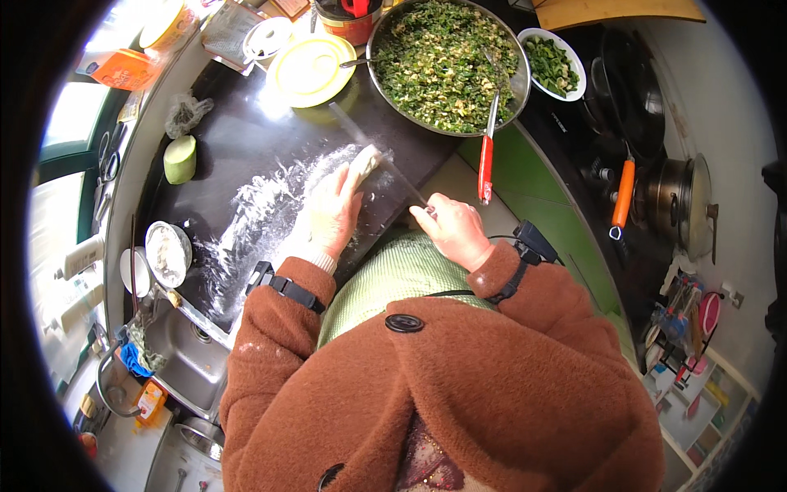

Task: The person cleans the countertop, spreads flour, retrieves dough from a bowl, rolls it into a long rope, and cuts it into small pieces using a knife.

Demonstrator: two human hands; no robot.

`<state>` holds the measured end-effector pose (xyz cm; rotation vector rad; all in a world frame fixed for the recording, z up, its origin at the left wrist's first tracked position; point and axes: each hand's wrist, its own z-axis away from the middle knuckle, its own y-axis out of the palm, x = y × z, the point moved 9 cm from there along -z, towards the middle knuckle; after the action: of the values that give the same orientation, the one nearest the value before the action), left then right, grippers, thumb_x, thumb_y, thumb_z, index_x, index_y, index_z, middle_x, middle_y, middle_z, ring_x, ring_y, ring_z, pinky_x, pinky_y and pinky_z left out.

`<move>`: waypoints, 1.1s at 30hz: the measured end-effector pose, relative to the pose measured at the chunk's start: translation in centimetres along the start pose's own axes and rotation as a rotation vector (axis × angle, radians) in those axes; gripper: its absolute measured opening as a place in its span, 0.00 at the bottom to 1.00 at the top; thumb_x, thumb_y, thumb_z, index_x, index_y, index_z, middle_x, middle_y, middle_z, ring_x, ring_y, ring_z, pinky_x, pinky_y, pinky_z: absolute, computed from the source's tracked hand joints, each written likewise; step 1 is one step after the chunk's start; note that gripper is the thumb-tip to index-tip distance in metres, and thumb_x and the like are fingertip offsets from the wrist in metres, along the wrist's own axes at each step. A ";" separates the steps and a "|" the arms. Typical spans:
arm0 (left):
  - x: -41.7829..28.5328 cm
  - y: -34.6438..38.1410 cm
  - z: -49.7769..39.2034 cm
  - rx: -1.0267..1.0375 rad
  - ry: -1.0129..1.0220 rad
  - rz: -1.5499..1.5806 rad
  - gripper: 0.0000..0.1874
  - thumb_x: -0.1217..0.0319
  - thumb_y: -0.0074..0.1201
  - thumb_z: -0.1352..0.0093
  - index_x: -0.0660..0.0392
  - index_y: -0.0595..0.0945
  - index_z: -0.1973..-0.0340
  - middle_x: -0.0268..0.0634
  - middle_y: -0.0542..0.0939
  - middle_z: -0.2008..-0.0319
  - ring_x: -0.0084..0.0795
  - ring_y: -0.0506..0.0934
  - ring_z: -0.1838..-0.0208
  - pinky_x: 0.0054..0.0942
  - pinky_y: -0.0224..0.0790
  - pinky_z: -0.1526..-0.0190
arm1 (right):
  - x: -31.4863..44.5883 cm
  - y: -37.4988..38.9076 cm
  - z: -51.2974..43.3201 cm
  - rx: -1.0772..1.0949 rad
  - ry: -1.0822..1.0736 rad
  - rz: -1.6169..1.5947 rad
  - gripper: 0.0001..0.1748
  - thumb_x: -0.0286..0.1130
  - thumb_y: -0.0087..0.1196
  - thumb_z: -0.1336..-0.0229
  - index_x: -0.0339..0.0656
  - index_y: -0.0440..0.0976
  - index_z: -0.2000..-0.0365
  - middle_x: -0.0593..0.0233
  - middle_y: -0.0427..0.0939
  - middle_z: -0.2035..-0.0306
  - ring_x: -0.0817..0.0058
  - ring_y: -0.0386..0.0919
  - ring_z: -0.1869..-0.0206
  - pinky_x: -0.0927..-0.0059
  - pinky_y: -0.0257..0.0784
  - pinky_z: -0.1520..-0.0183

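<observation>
My left hand (332, 209) rests on a roll of pale dough (367, 161) on the floured dark countertop (393, 123), its fingers along the roll. In my right hand (452, 227) is the handle of a knife (403, 179); its motion-blurred blade crosses close to the far end of the dough. White flour (258, 209) is spread beneath and left of my left hand. Beyond the knife stands a wide metal bowl (374, 80) of chopped greens mixed with pale bits, with a red-handled utensil (486, 166) leaning over its rim.
A yellow lid or plate (307, 71) lies left of the bowl. At the left are a cut green vegetable (180, 160), a bowl of flour (168, 253) and a sink (184, 350). A white bowl of greens (581, 74), an orange-handled pan (636, 92) and a lidded pot (670, 203) stand right.
</observation>
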<state>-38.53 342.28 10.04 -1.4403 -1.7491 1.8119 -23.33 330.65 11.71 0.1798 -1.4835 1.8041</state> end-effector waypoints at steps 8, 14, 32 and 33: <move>0.3 0.6 0.0 0.056 0.013 0.026 0.26 0.79 0.60 0.39 0.60 0.73 0.45 0.48 0.77 0.46 0.49 0.76 0.46 0.42 0.71 0.43 | 1.1 1.0 -0.3 0.101 -0.006 0.143 0.21 0.47 0.54 0.37 0.38 0.73 0.73 0.51 0.80 0.76 0.49 0.81 0.70 0.51 0.75 0.65; 0.2 0.5 -0.1 0.091 0.025 0.005 0.24 0.78 0.60 0.39 0.60 0.74 0.46 0.47 0.77 0.46 0.48 0.76 0.46 0.41 0.70 0.43 | 1.3 0.8 -0.3 0.131 -0.026 0.202 0.20 0.45 0.53 0.36 0.37 0.73 0.73 0.50 0.80 0.75 0.50 0.81 0.68 0.51 0.75 0.64; 1.5 -0.2 0.4 -0.048 -0.004 0.078 0.26 0.75 0.65 0.39 0.59 0.74 0.46 0.51 0.78 0.51 0.51 0.77 0.48 0.43 0.71 0.47 | 1.1 4.4 -5.1 0.090 0.037 0.192 0.19 0.45 0.48 0.35 0.39 0.76 0.68 0.48 0.82 0.71 0.48 0.82 0.64 0.48 0.76 0.59; 2.7 0.2 0.6 -0.062 -0.071 0.129 0.25 0.74 0.65 0.39 0.59 0.74 0.47 0.51 0.79 0.53 0.51 0.78 0.50 0.43 0.72 0.48 | 0.7 4.2 -4.9 0.109 0.065 0.198 0.19 0.46 0.47 0.35 0.40 0.76 0.67 0.48 0.83 0.69 0.48 0.82 0.63 0.48 0.76 0.58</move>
<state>-40.20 343.83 8.53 -1.5650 -1.7987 1.9103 -24.73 335.22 7.39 0.0280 -1.3983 2.0309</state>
